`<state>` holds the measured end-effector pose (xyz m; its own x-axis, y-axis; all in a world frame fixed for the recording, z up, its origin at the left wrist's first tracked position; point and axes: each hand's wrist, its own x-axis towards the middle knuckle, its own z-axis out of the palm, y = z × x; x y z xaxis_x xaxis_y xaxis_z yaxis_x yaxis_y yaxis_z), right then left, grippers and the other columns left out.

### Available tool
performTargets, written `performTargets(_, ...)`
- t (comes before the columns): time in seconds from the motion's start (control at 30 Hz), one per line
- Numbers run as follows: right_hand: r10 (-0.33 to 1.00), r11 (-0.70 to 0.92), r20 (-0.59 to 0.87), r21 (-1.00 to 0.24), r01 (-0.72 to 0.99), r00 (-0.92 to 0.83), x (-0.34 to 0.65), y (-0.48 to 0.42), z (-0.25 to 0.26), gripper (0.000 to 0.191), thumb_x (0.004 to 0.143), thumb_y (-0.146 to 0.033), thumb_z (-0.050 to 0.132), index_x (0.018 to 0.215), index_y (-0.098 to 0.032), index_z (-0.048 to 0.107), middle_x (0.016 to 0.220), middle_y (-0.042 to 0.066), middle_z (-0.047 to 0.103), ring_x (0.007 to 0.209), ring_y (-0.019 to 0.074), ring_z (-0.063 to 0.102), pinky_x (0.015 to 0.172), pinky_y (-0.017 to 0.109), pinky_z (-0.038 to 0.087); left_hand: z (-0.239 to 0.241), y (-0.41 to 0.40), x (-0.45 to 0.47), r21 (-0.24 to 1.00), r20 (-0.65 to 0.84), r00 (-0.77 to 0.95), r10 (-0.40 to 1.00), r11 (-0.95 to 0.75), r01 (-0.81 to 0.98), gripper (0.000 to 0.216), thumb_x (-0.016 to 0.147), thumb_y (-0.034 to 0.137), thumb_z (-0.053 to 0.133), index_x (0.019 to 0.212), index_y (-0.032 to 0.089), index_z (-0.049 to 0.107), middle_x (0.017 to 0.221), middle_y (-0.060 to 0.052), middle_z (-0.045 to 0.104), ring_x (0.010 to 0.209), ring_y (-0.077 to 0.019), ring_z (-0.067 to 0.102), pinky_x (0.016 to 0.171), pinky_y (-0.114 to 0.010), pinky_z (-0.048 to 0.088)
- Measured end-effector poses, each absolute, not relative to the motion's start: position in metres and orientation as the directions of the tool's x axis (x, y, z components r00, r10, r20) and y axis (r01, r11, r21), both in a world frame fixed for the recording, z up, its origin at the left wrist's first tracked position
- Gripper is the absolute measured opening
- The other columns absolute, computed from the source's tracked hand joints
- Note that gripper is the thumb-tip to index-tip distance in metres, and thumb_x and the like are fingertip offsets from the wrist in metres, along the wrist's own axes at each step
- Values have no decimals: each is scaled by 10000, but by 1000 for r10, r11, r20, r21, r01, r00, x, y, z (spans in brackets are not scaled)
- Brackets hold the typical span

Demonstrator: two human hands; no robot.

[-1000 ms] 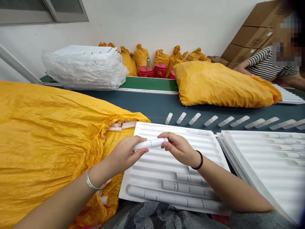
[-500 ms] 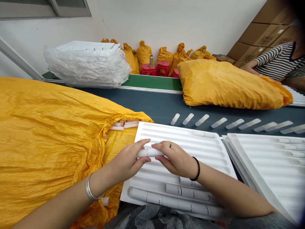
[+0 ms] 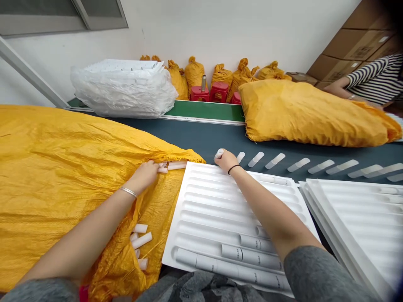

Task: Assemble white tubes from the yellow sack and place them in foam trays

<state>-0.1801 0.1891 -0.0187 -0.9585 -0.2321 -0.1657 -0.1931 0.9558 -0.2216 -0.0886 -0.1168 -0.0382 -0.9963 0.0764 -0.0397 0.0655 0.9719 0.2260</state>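
**Fingers of right hand (image 3: 226, 161) clamped on one white tube (image 3: 219, 153); left hand (image 3: 145, 173) at the yellow sack (image 3: 63, 176)**

Right fingers are clenched round the white tube. Its rounded end pokes out past the knuckles, down at the belt (image 3: 201, 138).
Left fingers rest on the loose tubes (image 3: 172, 166) in the sack's open mouth. Can't tell whether they have closed on one.

Step, as I read it: the held tube goes down as the left end of the belt row (image 3: 273, 161), which runs off to the right of the right fingers. The other hand fetches from the sack.
Next move calls for:
- right: release only once the tube is angled and spaced like its neighbours
- left: pinch a single tube, not a bunch

Counts:
- held: one
- belt row: six clearly apart, with more merging toward the frame edge
- tray (image 3: 220, 201), nearer than both sets of fingers: one, with tray tubes (image 3: 245, 256) in its three nearest grooves; their number is partly hidden by the right forearm
- tray stack (image 3: 352, 209), right of the right fingers: one stack, layers unclear
- spilled tubes (image 3: 141, 240), below the left forearm: about four
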Motion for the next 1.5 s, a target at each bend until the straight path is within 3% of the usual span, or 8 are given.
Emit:
performTargets(0.27, -211, 976, -213, -96, -194, -954, -146, 201, 10, 314, 879, -280, 496, 1013, -29, 629, 1004, 222, 640, 937, 302, 603, 768, 368, 433, -34, -110, -84, 277, 55, -979, 195, 939, 203, 271, 831, 279, 493, 1033, 172, 638, 943, -104, 599, 942, -251, 562, 876, -378, 447)
performTargets(0.43, -792, 608, -199, -167, -776, -577, -16, 190, 6, 256, 907, -238, 457, 830, -122, 672, 828, 137, 658, 770, 245, 606, 659, 346, 444, -6, -77, -62, 495, 259, -923, 286, 781, 381, 239, 858, 341, 521, 1031, 197, 601, 1074, -75, 616, 1070, -216, 547, 936, -360, 447)
performTargets(0.57, -906, 421, -146, -238, -875, -396, 52, 175, -23, 321, 817, -400, 607, 947, -108, 643, 819, 105, 645, 721, 242, 581, 587, 356, 464, 9, -51, -50, 602, 334, -886, 320, 651, 462, 175, 846, 287, 559, 993, 202, 602, 1065, -62, 645, 1088, -211, 555, 978, -375, 428)
performTargets(0.77, -919, 394, -73, -219, -893, -387, 65, 169, -39, 118, 815, -245, 574, 809, -134, 614, 790, 112, 628, 671, 216, 550, 556, 348, 440, 15, -32, -40, 800, 255, -945, 206, 504, 326, 229, 775, 309, 655, 967, 190, 614, 1009, -59, 644, 1002, -198, 583, 854, -315, 503)
performTargets(0.93, -929, 370, -61, -234, -899, -366, 64, 166, -35, 101, 814, -194, 537, 810, -130, 615, 754, 103, 630, 672, 231, 567, 554, 350, 438, 15, -26, -33, 982, 166, -986, 8, 89, 166, 338, 704, 223, 737, 955, 210, 511, 953, -14, 607, 891, -136, 600, 787, -257, 510)
performTargets(1.1, -770, 501, -21, -637, -585, -637, 29, 178, -9, 218, 742, -265, 592, 920, -141, 594, 823, 69, 647, 702, 177, 590, 634, 293, 475, 21, -29, -28, 962, 50, -998, -45, -265, 60, 356, 642, 173, 787, 884, 201, 528, 940, 3, 593, 899, -127, 585, 764, -251, 524)
performTargets(1.23, -471, 342, 113, -891, -299, -875, -15, 195, 7, 216, 854, -255, 504, 1047, -169, 549, 789, 23, 629, 657, 122, 565, 605, 246, 475, 25, -33, -21, 953, -35, -998, -55, -301, -17, 312, 617, 177, 808, 812, 174, 564, 879, 15, 602, 833, -103, 586, 726, -206, 504)
performTargets(1.5, -501, 341, 553, -581, -739, -666, -53, 217, 21, 335, 877, -183, 539, 1211, -194, 554, 930, 66, 625, 872, 171, 577, 814, 338, 496, 28, -30, -16, 976, -78, -996, -52, -209, -66, 328, 616, 248, 818, 782, 166, 547, 768, 39, 616, 704, -82, 593, 681, -211, 485)
